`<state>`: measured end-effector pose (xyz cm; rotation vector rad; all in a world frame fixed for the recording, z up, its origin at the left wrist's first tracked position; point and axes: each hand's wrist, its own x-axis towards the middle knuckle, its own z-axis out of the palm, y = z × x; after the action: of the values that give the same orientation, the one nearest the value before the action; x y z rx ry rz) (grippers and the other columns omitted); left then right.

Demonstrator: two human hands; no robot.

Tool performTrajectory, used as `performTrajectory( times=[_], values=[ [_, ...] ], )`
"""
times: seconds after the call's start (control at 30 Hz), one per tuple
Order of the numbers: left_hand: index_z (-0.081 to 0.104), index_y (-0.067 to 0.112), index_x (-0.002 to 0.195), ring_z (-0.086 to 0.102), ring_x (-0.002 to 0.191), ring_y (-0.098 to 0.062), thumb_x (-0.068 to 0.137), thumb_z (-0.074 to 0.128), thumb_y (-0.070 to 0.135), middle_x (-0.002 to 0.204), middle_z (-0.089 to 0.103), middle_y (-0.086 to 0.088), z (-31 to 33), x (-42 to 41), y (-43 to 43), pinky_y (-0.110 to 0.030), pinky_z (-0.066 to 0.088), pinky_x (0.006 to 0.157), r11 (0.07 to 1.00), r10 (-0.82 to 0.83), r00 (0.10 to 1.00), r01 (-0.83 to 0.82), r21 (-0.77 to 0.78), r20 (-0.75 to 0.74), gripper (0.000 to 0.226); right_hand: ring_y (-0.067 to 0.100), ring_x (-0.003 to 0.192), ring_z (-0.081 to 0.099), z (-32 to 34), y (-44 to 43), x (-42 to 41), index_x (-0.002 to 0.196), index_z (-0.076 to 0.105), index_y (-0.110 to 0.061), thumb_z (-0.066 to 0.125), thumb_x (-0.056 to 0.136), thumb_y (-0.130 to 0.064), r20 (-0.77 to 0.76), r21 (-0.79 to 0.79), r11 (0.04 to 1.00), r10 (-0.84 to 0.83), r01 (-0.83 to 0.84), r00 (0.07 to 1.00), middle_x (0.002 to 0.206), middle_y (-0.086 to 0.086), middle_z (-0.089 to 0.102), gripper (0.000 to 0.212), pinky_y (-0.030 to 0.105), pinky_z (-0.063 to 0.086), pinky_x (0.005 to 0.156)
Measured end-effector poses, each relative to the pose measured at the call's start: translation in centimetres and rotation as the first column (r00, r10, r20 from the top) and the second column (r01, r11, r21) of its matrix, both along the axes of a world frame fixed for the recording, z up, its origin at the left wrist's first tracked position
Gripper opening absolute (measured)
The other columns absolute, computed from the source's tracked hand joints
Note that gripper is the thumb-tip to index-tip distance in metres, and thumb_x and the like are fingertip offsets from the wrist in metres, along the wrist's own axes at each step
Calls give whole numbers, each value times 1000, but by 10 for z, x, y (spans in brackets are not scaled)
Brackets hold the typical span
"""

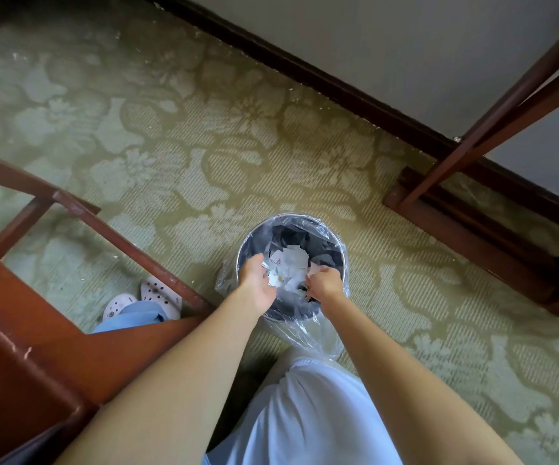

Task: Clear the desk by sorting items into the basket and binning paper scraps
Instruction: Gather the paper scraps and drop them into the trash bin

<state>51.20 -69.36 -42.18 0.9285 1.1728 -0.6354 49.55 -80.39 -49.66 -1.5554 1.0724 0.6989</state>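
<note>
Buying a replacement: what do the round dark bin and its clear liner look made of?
The round dark bin looks like metal, going by its shiny silvery rim, though plastic is possible. Its clear liner looks like thin glossy plastic film: see-through, crinkled.
</note>
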Motion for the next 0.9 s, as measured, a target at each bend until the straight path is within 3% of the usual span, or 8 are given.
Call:
performTrajectory(
  times=[0.1, 0.23, 0.33, 0.4, 0.47, 0.53, 0.7, 0.9],
  values=[
    [39, 14, 139, 40, 133, -28, 101, 29, 36, 147, 35, -5, 15, -2, -1, -45, 29, 110, 997, -64, 998, 64, -30, 10, 45, 12, 59, 43, 14, -1, -1, 142, 36, -13, 30, 93, 2, 18, 1, 992, 123, -123, 992, 127, 10, 53, 51, 24, 38, 54],
    [29, 12, 145, 29, 141, -26, 101, 30, 36, 152, 29, -9, 28, -4, 0, -49, 25, 112, 991, -132, 991, 132, 33, 14, 50, 16, 69, 47, 37, 1, 0, 144, 32, -16, 27, 90, 6, 11, -40, 967, 251, -250, 968, 138, 12, 47, 59, 30, 45, 62],
    [37, 10, 140, 39, 131, -27, 100, 36, 28, 141, 41, -11, 48, -10, 3, -43, 37, 104, 936, -322, 945, 309, 166, 54, 43, 15, 59, 44, 66, 6, -1, 138, 42, -10, 29, 87, 6, 75, -146, 948, 294, -281, 953, 126, 14, 56, 55, 26, 36, 51],
    [51, 11, 119, 48, 103, -26, 99, 38, 19, 107, 53, -9, 69, -12, 6, -37, 43, 90, 850, -490, 868, 452, 270, 87, 25, 24, 74, 54, 95, 10, -2, 132, 49, -7, 32, 86, 5, 138, -233, 914, 369, -332, 919, 127, 16, 58, 50, 30, 44, 62],
    [50, 14, 84, 41, 73, -20, 95, 38, 11, 75, 43, -3, 96, -9, 10, -29, 36, 68, 739, -606, 788, 507, 445, 109, 17, 32, 99, 59, 130, 14, -1, 127, 54, -3, 34, 87, 4, 203, -333, 868, 447, -368, 871, 125, 17, 60, 46, 34, 48, 80],
    [50, 11, 82, 39, 71, -21, 92, 37, 7, 72, 42, -4, 129, -6, 13, -27, 30, 63, 603, -719, 682, 517, 608, 132, 17, 35, 112, 56, 167, 18, -1, 119, 58, 2, 36, 88, 3, 283, -425, 832, 497, -357, 820, 122, 20, 61, 39, 37, 46, 90],
    [60, 13, 113, 55, 108, -26, 96, 37, 15, 117, 62, -7, 230, -21, 22, -31, 43, 87, 391, -846, 487, 295, 872, 215, 29, 26, 115, 54, 259, 31, -5, 119, 59, -9, 39, 91, -8, 481, -593, 773, 564, -225, 671, 123, 10, 61, 35, 29, 40, 91],
    [65, 14, 109, 58, 105, -24, 95, 43, 21, 108, 68, -5, 340, -86, 85, -27, 44, 86, 236, -825, 486, -167, 957, 288, 27, 20, 107, 59, 364, 86, -40, 109, 64, -12, 41, 89, -8, 755, -529, 839, 535, -131, 378, 113, 4, 67, 31, 29, 44, 91]
  ],
)
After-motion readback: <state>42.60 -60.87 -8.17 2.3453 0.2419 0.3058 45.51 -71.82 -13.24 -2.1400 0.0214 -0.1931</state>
